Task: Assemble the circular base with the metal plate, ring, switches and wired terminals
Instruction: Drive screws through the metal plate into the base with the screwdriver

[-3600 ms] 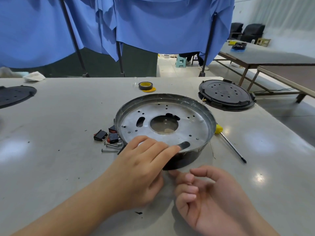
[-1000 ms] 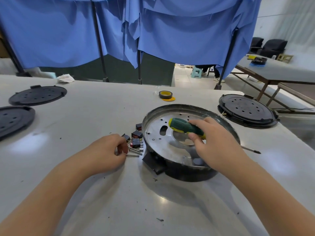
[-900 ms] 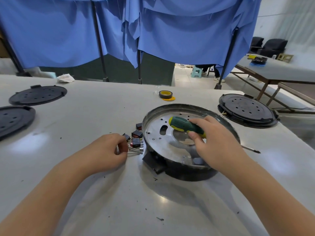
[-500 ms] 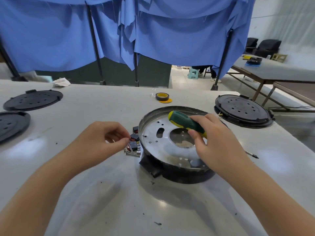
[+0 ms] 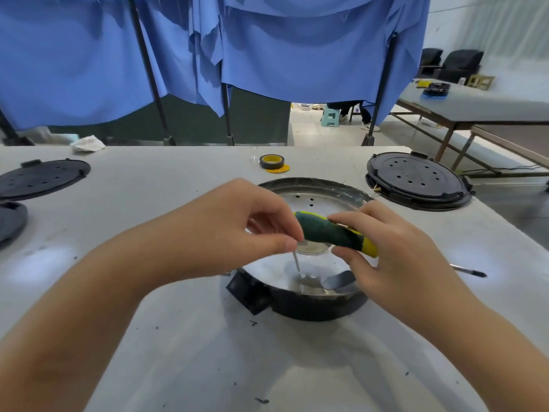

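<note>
Left hand (image 5: 225, 233) is now lifting off the counter (image 5: 178, 337) and coming over the circular base (image 5: 315, 304), pinching a screw (image 5: 296, 261) point-down above the metal plate (image 5: 323, 200). Right hand (image 5: 383, 248) is still gripping the green-and-yellow screwdriver (image 5: 332, 233), held level over the base near the counter's middle.

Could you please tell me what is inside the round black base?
Inside the round black base lies a holed silver metal plate; both hands hide much of it, and anything beneath it is covered.
</note>
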`<state>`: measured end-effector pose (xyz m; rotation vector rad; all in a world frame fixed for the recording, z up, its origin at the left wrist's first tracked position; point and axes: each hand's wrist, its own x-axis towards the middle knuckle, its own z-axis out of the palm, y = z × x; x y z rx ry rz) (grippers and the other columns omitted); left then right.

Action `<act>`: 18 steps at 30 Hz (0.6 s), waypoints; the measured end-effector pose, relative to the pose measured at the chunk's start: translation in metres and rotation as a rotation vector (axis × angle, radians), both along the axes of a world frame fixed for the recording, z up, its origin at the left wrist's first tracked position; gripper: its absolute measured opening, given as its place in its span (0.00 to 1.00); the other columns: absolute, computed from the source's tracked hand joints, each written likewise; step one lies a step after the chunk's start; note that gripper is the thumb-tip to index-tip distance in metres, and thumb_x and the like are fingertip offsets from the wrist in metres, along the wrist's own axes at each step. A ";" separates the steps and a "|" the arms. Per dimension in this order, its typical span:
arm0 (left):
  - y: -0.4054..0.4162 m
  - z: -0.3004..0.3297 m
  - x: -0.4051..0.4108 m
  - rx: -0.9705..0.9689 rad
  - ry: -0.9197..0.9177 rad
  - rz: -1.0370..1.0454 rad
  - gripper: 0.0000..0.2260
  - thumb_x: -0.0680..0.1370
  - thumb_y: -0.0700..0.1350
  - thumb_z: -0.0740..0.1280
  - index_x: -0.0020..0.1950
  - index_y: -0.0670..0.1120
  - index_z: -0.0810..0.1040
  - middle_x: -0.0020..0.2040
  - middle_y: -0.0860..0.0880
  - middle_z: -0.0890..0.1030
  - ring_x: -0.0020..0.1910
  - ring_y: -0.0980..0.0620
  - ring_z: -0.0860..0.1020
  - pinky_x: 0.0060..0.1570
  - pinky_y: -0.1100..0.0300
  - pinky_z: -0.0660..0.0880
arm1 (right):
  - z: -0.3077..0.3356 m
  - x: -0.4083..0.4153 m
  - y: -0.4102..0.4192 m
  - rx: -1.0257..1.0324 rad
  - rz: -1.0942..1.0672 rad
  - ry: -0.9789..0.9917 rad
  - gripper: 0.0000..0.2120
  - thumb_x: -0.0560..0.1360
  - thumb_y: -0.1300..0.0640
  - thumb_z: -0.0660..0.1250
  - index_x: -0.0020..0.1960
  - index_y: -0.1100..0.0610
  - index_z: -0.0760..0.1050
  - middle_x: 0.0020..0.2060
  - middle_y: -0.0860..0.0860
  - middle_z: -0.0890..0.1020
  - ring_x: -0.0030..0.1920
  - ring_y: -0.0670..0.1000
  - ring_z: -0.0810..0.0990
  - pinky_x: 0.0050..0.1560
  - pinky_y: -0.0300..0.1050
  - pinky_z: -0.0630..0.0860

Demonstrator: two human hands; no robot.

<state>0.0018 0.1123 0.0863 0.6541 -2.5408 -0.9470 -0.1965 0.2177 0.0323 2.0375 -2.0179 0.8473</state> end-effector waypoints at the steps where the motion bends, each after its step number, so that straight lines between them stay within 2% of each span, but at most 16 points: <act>1: -0.002 0.002 -0.006 0.024 -0.054 -0.023 0.03 0.73 0.46 0.73 0.42 0.55 0.84 0.40 0.60 0.84 0.42 0.61 0.82 0.44 0.71 0.75 | 0.002 -0.002 -0.002 0.021 -0.008 0.010 0.16 0.72 0.56 0.72 0.59 0.48 0.77 0.43 0.43 0.72 0.40 0.49 0.72 0.37 0.42 0.69; 4: -0.010 0.006 -0.023 0.092 -0.174 -0.090 0.01 0.72 0.47 0.74 0.42 0.54 0.84 0.38 0.58 0.84 0.39 0.62 0.82 0.42 0.71 0.76 | 0.016 -0.007 -0.012 0.141 -0.016 0.034 0.15 0.73 0.52 0.70 0.59 0.45 0.75 0.46 0.42 0.71 0.43 0.49 0.74 0.43 0.45 0.72; 7: -0.014 0.009 -0.041 0.128 -0.258 -0.152 0.01 0.72 0.47 0.74 0.41 0.53 0.83 0.38 0.56 0.84 0.39 0.59 0.82 0.46 0.65 0.79 | 0.036 -0.012 -0.026 0.316 -0.011 0.028 0.10 0.74 0.49 0.68 0.54 0.43 0.72 0.46 0.41 0.70 0.47 0.48 0.74 0.47 0.44 0.71; 11: -0.019 0.006 -0.054 0.178 -0.355 -0.238 0.02 0.73 0.45 0.73 0.41 0.52 0.83 0.37 0.53 0.84 0.38 0.57 0.82 0.44 0.66 0.79 | 0.050 -0.014 -0.044 0.538 0.004 0.065 0.06 0.75 0.51 0.67 0.49 0.44 0.70 0.43 0.43 0.75 0.43 0.46 0.75 0.44 0.44 0.74; 13: -0.023 0.001 -0.053 0.220 -0.364 -0.273 0.02 0.73 0.44 0.74 0.42 0.52 0.83 0.38 0.52 0.84 0.38 0.57 0.81 0.43 0.66 0.78 | 0.048 -0.014 -0.048 0.598 0.016 0.074 0.05 0.75 0.51 0.67 0.49 0.44 0.71 0.42 0.43 0.75 0.41 0.44 0.75 0.41 0.43 0.74; 16: -0.029 -0.006 -0.049 0.310 -0.359 -0.309 0.02 0.73 0.44 0.74 0.43 0.51 0.83 0.40 0.50 0.84 0.40 0.54 0.81 0.44 0.63 0.78 | 0.041 -0.015 -0.050 0.661 0.029 0.080 0.05 0.75 0.50 0.66 0.49 0.44 0.71 0.43 0.44 0.75 0.42 0.46 0.76 0.42 0.44 0.74; 18: -0.032 -0.009 -0.047 0.351 -0.378 -0.334 0.03 0.74 0.44 0.73 0.43 0.52 0.83 0.40 0.52 0.84 0.40 0.57 0.81 0.43 0.66 0.76 | 0.037 -0.017 -0.050 0.680 0.031 0.099 0.05 0.75 0.49 0.66 0.50 0.44 0.71 0.43 0.43 0.74 0.43 0.45 0.74 0.40 0.42 0.71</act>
